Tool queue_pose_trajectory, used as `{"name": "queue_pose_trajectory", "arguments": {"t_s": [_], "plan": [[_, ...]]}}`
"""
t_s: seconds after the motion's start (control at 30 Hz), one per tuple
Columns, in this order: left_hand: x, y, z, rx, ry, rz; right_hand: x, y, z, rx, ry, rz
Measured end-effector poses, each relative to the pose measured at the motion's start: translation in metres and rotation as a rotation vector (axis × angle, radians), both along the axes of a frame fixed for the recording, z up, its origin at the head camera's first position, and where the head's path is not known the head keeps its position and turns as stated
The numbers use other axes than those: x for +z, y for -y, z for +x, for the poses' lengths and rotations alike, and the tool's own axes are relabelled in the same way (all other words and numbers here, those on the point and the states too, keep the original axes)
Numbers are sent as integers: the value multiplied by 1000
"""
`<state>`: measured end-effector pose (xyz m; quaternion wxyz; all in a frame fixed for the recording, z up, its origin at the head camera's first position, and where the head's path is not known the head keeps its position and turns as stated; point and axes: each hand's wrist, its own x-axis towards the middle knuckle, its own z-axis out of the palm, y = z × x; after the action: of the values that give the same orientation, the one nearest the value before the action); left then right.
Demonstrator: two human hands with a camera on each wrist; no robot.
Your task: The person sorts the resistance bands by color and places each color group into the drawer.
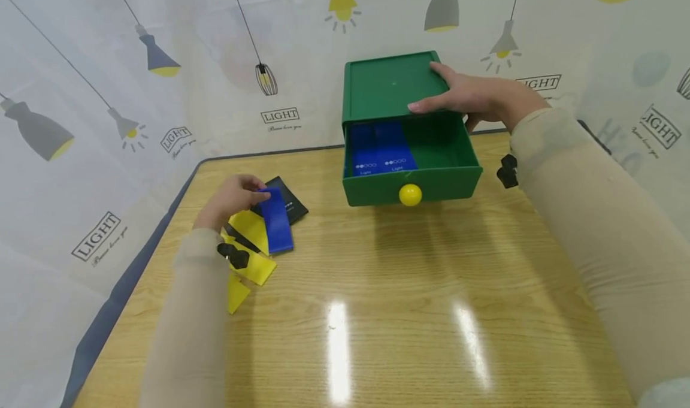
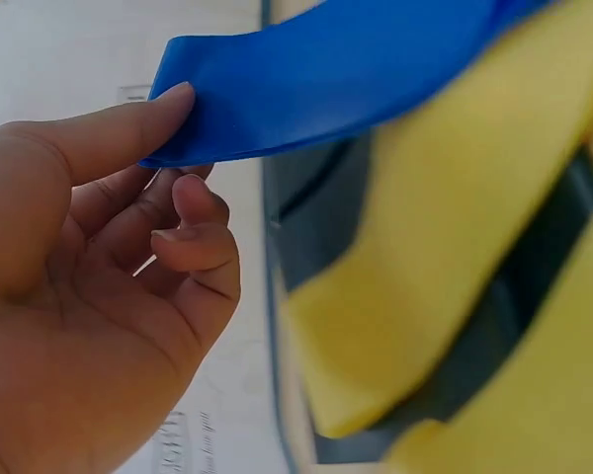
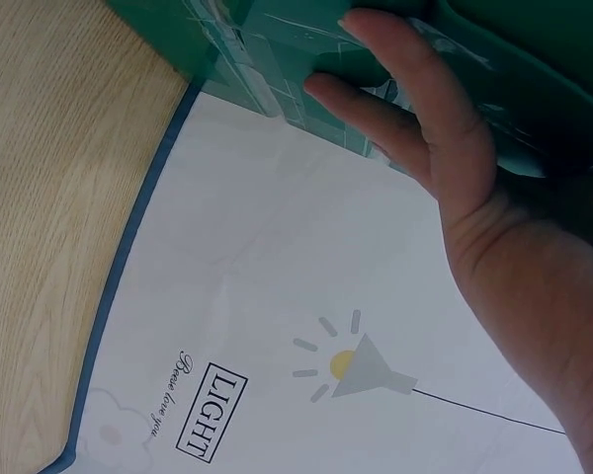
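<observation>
My left hand [image 1: 233,201] pinches one end of a blue strip [image 1: 278,221] between thumb and fingers; in the left wrist view the blue strip [image 2: 306,84] bends away from the thumb. Under and beside it lie several yellow pieces [image 1: 257,269] and black ones [image 1: 295,209]. A green box [image 1: 393,84] has its drawer [image 1: 372,191] pulled out, with a yellow knob [image 1: 411,195]. Two blue pieces [image 1: 396,147] lie in the drawer's left part. My right hand [image 1: 474,96] rests on the box's top right edge, fingers spread; the right wrist view shows the hand [image 3: 445,148] against its green side.
The wooden table [image 1: 345,276] extends in front of the box. A white cloth [image 1: 215,114] printed with lamps stands behind and to the left of the table. Small black objects are at both wrists.
</observation>
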<state>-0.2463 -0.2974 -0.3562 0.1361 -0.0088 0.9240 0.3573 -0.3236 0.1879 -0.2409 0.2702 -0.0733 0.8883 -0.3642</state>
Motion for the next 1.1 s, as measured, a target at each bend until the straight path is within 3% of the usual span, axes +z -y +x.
{"name": "queue_pose_trajectory", "arguments": {"t_s": [0.37,0.77,0.9,1.1], "plan": [[67,-30,5,-24,-185,36,2,-2,1,-7,6,-13],[112,-62,28,65,-421,174,-1,0,-1,2,4,-14],[127,-75,39,54,-493,234,-1,0,-1,1,6,-17],[150,-97,58,-8,-593,273,-1,-1,-1,3,-1,-12]]}}
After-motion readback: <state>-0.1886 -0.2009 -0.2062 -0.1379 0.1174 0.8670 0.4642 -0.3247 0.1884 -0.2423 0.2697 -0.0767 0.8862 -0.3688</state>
